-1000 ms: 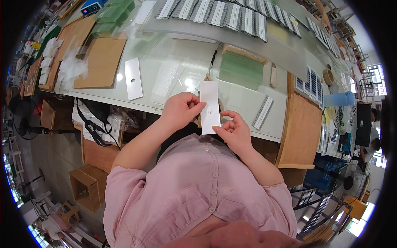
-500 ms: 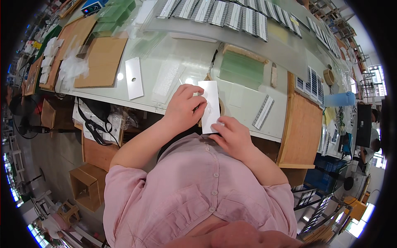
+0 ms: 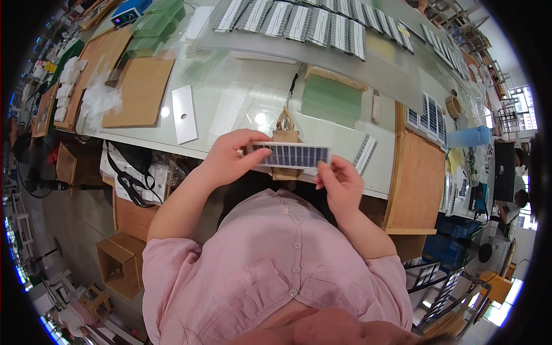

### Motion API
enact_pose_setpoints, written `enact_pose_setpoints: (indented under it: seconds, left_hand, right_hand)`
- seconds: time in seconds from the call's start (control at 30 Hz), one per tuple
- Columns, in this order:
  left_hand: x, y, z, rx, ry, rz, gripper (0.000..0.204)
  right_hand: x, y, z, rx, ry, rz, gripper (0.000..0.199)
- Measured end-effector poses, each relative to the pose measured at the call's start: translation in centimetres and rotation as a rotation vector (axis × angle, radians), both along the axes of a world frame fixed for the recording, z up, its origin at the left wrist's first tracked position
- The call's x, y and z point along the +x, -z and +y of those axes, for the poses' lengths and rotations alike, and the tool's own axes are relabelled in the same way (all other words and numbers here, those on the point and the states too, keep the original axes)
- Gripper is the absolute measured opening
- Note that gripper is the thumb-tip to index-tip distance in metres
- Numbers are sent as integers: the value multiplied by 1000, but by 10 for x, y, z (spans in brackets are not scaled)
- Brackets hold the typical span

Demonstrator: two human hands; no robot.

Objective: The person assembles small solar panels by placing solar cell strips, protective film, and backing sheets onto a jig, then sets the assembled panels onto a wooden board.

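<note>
The dark panel (image 3: pixel 296 156) is held crosswise over the tan block (image 3: pixel 286 137) at the table's (image 3: pixel 385 135) near edge; its left end is pinched by the left hand (image 3: pixel 233 155), thumb on the face, and its right end appears pinched by the right hand (image 3: pixel 343 181), so the 2 ends are presumably steadied, face up; whether the block is touched cannot be told. The green sheets (image 3: pixel 330 100) are stacked beyond, seemingly within reach.
</note>
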State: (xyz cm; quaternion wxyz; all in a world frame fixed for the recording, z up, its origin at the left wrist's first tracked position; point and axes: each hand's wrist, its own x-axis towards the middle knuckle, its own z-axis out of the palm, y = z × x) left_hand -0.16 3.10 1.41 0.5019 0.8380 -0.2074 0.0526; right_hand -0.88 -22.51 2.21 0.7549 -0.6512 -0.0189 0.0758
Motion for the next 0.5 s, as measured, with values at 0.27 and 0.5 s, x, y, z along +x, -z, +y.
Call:
enact_pose_setpoints:
  seconds: [0.27,0.5]
  left_hand:
    - [-18,23,2,-437,-310,735,36]
    - [-30,21,18,-685,-293,1061,22]
  right_hand:
    - [7,35,-13,-94,-75,285,36]
    - [14,41,-20,35,-63,294,33]
